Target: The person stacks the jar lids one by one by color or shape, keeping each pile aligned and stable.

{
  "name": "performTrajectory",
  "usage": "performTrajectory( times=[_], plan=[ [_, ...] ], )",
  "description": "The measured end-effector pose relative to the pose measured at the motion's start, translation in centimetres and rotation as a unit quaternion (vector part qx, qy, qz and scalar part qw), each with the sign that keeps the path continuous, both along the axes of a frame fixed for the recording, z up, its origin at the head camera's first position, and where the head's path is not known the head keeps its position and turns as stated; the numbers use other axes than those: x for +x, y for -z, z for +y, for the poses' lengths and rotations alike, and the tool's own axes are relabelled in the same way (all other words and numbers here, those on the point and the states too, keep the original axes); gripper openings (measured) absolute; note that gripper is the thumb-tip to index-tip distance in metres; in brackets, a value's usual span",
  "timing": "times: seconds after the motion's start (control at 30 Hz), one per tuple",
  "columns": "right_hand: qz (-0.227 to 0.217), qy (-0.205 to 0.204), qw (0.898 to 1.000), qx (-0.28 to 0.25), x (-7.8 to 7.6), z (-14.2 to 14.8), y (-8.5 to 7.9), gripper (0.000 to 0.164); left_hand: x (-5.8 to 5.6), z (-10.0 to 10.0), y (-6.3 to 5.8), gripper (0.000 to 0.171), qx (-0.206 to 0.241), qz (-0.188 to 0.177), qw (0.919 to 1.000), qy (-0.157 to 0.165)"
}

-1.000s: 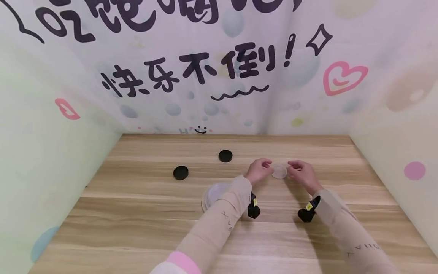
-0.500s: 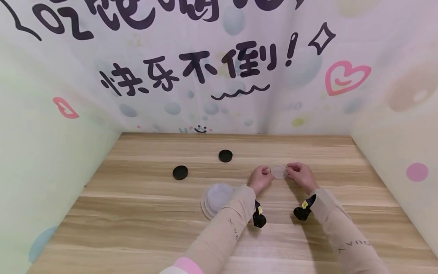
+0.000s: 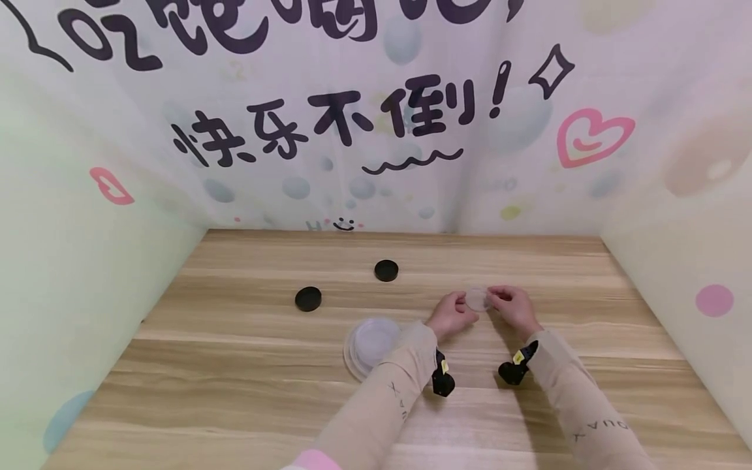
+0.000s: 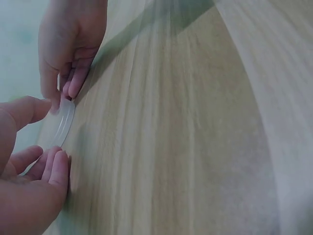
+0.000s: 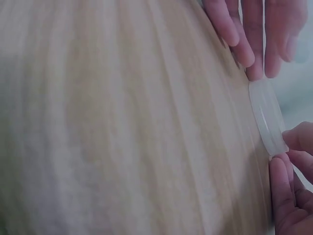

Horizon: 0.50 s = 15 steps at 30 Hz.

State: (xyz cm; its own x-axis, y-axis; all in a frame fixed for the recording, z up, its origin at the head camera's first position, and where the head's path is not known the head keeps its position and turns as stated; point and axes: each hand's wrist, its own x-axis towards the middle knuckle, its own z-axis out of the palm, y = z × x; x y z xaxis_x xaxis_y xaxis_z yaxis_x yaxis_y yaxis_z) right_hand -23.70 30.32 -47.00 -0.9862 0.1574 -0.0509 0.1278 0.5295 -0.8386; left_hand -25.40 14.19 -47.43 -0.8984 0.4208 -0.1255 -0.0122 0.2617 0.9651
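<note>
A small translucent plastic disc with a low rim [image 3: 476,299] lies between my two hands, right of the table's middle. My right hand [image 3: 516,309] pinches its right edge, thumb on top and fingers beneath, as the right wrist view shows at the disc's lower end [image 5: 268,117]. At the opposite edge is my left hand [image 3: 451,316], thumb and fingers spread apart, fingertips right at the rim. In the left wrist view the disc [image 4: 61,125] sits low over the wood, partly covered by fingers.
Two shallow round black caps stand on the wooden table [image 3: 223,385], one at the back [image 3: 386,270] and one further left [image 3: 308,299]. Stacked larger clear round plastic pieces [image 3: 373,344] lie beside my left forearm. Printed cloth walls [image 3: 329,189] enclose the table's back and sides.
Both hands and the disc have come slightly nearer to me. My left hand's fingers have spread and closed in on the disc's left edge, while the right hand keeps its pinch.
</note>
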Motion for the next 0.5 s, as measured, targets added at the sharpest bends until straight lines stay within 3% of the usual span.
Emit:
performTrajectory(
  times=[0.03,0.1,0.2,0.23,0.33,0.43,0.5],
  plan=[
    [0.005,0.0,1.0,0.007,0.0,0.0,0.0,0.035,0.7,-0.3,-1.2,0.056,-0.007,-0.018,0.9998,-0.006],
    [0.018,-0.003,1.0,0.019,0.1,-0.1,0.0,0.033,0.7,-0.3,-1.1,0.056,-0.009,-0.013,0.9998,-0.009],
    [0.033,-0.011,0.999,0.032,0.2,-0.3,0.0,0.03,-0.6,0.1,1.8,0.058,-0.01,0.016,0.9998,-0.002],
    [0.036,-0.014,0.999,0.036,0.3,-0.4,0.0,0.029,-1.4,0.5,3.5,0.059,-0.011,0.034,0.9994,0.001],
    [0.034,-0.021,0.998,0.041,0.6,-0.5,0.0,0.027,-3.2,1.2,6.8,0.056,-0.022,0.043,0.9988,0.013],
    [0.033,-0.026,0.998,0.039,0.8,-0.5,0.0,0.025,-3.6,1.5,7.9,0.049,-0.031,0.039,0.9986,0.017],
    [0.036,-0.032,0.998,0.035,0.9,-0.5,0.0,0.024,-3.5,1.4,7.7,0.046,-0.044,0.023,0.9986,0.017]
  ],
)
